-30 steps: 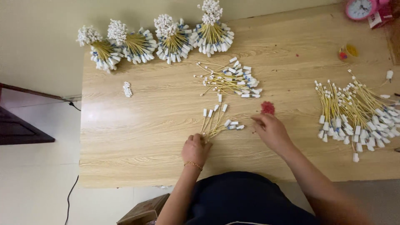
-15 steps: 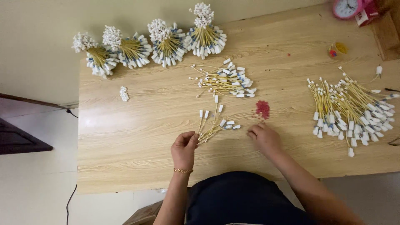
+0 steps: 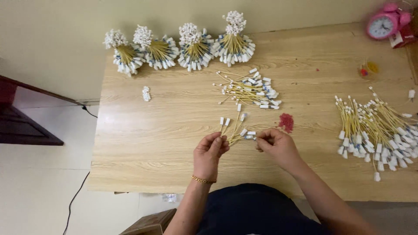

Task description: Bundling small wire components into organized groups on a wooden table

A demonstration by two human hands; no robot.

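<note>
Fingers [image 3: 219, 142] of my left hand [image 3: 210, 152] pinch the near ends of a small fan of yellow sticks [image 3: 235, 130]; long axis runs away up the worktop [image 3: 165, 130]. Right hand [image 3: 275, 144] curled just right, nipping one stick's end

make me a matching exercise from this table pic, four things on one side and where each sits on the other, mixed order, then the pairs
Things:
1. pink alarm clock
2. four tied bundles
3. small red pile
4. large loose heap of yellow wires

Places:
A. in a row along the table's far edge
B. on the table's right side, past the right hand
C. at the far right corner
D. just beyond the right hand, near the middle

Pairs: 1-C, 2-A, 3-D, 4-B
</note>
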